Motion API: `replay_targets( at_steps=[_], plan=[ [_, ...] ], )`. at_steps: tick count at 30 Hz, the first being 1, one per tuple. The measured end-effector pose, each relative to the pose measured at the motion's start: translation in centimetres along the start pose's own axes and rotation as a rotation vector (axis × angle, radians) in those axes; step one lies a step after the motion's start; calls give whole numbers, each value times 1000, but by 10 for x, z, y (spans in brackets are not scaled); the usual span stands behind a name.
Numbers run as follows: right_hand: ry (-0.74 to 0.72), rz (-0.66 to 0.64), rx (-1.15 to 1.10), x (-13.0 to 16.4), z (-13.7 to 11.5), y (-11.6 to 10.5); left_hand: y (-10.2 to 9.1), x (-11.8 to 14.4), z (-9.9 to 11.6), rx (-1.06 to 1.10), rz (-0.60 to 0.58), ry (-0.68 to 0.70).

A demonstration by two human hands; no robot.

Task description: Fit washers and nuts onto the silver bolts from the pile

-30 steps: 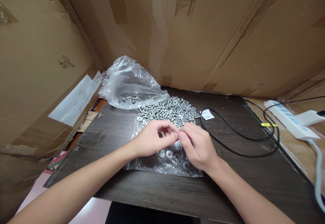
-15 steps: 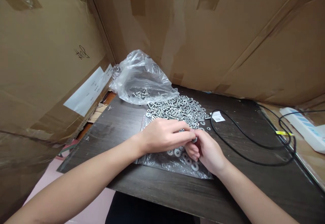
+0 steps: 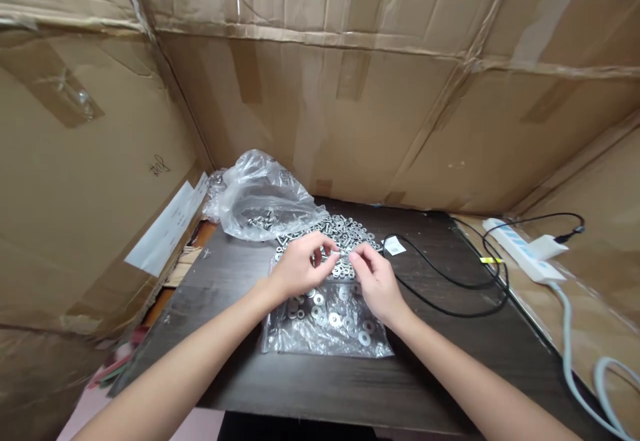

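Hands, left and right, meeting fingertip to fingertip over bolts mid-counter, each grip pinched narrow on something too small to tell.

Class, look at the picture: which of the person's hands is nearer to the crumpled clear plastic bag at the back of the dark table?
Left. The left hand lies just in front of the crumpled clear plastic bag; the right hand is farther right, beyond it.
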State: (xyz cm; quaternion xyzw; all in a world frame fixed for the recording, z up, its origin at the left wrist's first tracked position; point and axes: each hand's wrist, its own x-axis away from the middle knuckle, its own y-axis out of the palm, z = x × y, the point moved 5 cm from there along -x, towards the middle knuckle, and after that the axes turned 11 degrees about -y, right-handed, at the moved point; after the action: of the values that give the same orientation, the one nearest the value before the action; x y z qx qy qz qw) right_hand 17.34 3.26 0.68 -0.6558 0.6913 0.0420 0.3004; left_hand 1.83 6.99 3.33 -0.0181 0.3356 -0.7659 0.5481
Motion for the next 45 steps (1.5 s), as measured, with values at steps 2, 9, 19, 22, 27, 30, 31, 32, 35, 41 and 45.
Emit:
replay_targets(
  at_steps=[2,9,19,22,27,30,31,32,35,41,45],
  plan=[
    [-31,-36,44,-10,-1,2,2,-15,-9,61,-47,-147],
    [-583,-54,535,-19,-8,3,15,-19,-25,230,-172,-272],
    [-1009,-112,619,-4,-24,-1,28,3,-17,617,-562,-410],
    [-971,-147,547,-3,-22,-1,33,5,-21,642,-634,-471],
    [-917,-224,622,-1,-19,3,36,7,-23,646,-655,-490],
    [-933,-201,614,1,-23,3,34,7,-22,637,-646,-487],
    [-932,-191,621,1,-23,3,33,7,-22,625,-634,-480],
    [-924,-183,629,1,-24,2,32,6,-22,607,-618,-469],
    [-892,-161,629,-1,-22,0,30,4,-21,555,-545,-435],
    [-706,-114,518,-8,-12,-7,30,3,-5,422,-281,-261],
    [-299,-39,174,-6,3,-3,26,6,5,103,-40,-1]
  ],
)
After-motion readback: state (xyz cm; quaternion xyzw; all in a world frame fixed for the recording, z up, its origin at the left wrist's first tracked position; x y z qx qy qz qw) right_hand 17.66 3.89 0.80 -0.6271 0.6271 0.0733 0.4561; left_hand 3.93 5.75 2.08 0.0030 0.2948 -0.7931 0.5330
